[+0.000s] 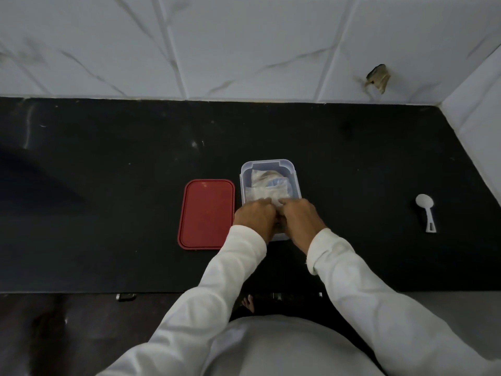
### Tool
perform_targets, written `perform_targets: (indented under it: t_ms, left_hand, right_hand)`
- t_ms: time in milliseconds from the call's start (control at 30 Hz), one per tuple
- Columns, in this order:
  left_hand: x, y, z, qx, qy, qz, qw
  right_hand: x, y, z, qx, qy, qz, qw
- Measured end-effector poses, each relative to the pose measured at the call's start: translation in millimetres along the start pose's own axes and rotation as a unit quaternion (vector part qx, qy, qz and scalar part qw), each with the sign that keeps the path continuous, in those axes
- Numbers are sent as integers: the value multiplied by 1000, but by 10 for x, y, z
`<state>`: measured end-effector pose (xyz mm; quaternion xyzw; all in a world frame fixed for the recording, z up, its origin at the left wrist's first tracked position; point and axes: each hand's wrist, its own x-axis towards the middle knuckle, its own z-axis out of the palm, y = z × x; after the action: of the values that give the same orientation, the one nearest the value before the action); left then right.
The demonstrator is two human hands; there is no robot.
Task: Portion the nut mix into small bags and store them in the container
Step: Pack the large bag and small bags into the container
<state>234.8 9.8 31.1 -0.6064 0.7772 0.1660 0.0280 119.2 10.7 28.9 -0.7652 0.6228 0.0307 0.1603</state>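
Left hand and right hand together pinch a bag; we judge they are tucking it into container | packed bags already inside | lid just left, keeping the opening free | spoon well right on table.

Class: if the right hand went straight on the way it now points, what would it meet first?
Probably the bags lying in the container: the right hand points away from the person over its near end. Its fingertips may already touch them; depth is unclear.

Black counter, container, red lid, white spoon
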Motion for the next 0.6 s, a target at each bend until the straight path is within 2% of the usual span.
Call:
perform_targets:
  t_ms: [100,167,233,333,367,467,500,600]
  left_hand:
    - [34,45,-12,79,-11,5,997]
    - [74,71,-10,89,-23,2,996]
    - [120,79,-9,77,-43,-11,996]
    - [192,73,-4,61,-78,-33,995]
    - [217,70,-4,55,-89,-38,994]
    - [261,73,-32,41,-112,-49,992]
    - [266,70,-35,35,-115,-49,991]
    - [226,67,-43,14,-110,-46,993]
  right_hand:
    - [136,-49,-55,-21,-116,57,991]
    - [259,-96,-157,-12,-231,114,966]
    - [349,-146,-261,15,-285,165,944]
    - [340,-177,-341,42,-288,170,941]
    - [314,-184,-328,44,-269,159,949]
    - [207,-169,-278,18,-139,104,985]
    - [184,-178,-280,7,-131,91,987]
    - [225,-206,-368,34,-224,136,965]
